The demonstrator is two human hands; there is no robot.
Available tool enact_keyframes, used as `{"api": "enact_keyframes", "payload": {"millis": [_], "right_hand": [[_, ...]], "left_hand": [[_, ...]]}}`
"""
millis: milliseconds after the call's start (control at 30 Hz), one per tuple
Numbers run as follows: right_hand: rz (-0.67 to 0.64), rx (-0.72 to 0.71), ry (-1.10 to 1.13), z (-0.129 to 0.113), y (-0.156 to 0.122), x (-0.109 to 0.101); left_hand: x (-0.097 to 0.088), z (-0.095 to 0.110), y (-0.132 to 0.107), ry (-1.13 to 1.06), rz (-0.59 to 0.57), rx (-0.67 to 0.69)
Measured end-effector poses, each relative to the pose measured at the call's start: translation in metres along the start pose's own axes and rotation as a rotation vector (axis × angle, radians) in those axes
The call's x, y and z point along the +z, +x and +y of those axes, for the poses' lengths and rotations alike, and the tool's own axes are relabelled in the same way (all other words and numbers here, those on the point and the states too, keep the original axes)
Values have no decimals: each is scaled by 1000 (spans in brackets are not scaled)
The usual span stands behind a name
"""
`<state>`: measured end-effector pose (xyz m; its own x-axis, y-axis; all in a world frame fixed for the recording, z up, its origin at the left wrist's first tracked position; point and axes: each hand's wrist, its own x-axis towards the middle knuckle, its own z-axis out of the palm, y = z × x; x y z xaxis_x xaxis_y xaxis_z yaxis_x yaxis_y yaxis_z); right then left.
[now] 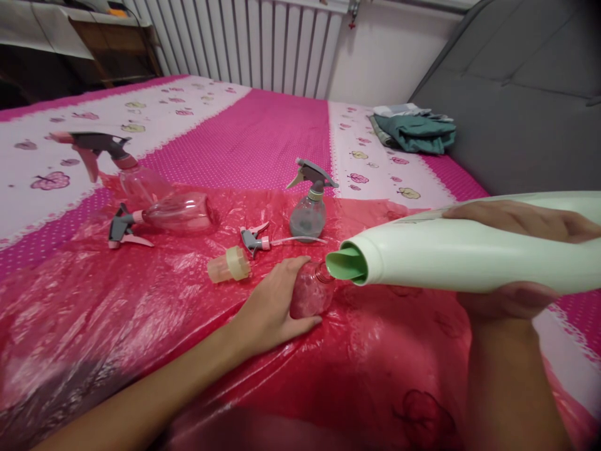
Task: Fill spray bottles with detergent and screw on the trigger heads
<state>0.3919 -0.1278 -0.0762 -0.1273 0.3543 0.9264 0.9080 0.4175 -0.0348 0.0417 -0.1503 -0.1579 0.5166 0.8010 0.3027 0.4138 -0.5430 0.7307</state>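
Observation:
My left hand (282, 300) is wrapped round a small clear pink spray bottle (310, 294) whose neck is uncapped. In my right hand (521, 257) is a large pale green detergent bottle (422, 257), tipped on its side. Its green pouring spout (346, 264) is at the small bottle's mouth; whether liquid flows I cannot tell. Behind my left hand lies a loose grey and pink spray head (255, 240) with a thin tube. Left of it, a yellowish translucent cap (229, 265) rests on its side.
A clear spray bottle (308, 216) with a grey head stands behind. Two pink spray bottles are at left, one upright (143, 181), one lying down (181, 212). Red plastic sheeting (154, 300) covers the bed's near part. Folded clothes (417, 130) lie by the grey headboard (526, 94).

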Motion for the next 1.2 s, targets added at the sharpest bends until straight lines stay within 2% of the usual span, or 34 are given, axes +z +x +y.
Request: {"api": "enact_keyframes", "payload": {"millis": [133,533,733,900,1200], "right_hand": [[23,-61,-9,2,-1,2],[-19,-6,51,0,-3,2],[16,-31,45,0,-3,2],[-21,0,57,-2,-4,0],[8,-53,-2,-1,-2,2]], "left_hand": [[0,0,0,-11,-1,-12],[0,1,1,6,0,4],[1,0,0,6,6,9],[2,-2,0,17,1,5],[1,-2,0,-6,-4,6]]}}
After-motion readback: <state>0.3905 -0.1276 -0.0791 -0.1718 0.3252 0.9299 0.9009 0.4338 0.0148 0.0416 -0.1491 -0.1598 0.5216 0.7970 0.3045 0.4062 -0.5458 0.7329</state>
